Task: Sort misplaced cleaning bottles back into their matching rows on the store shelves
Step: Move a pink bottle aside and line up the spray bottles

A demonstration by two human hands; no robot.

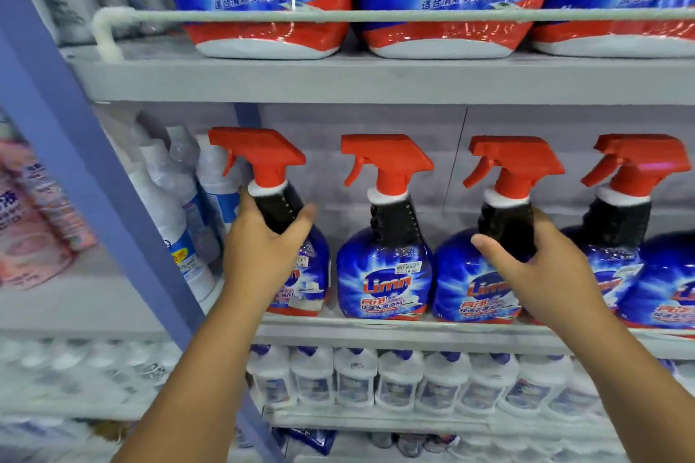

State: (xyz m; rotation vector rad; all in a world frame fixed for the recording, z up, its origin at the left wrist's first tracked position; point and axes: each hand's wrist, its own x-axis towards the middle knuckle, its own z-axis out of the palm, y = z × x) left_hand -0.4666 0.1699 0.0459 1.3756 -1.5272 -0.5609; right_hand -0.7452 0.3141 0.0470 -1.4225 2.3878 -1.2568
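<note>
Shelves (376, 81) grey, stocked (store aisle) | left hand (259, 248), right hand (541, 267) each gripping spray-bottle necks

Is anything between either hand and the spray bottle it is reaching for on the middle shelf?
Nothing visible. The left hand already grips the neck of the leftmost spray bottle, and the right hand grips the neck of the third spray bottle. One spray bottle stands untouched between them.

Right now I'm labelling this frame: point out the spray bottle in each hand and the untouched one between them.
Left-hand spray bottle (280, 207), head view, black neck.
Right-hand spray bottle (504, 222), head view, black neck.
Middle spray bottle (383, 274), head view, blue body.
</note>
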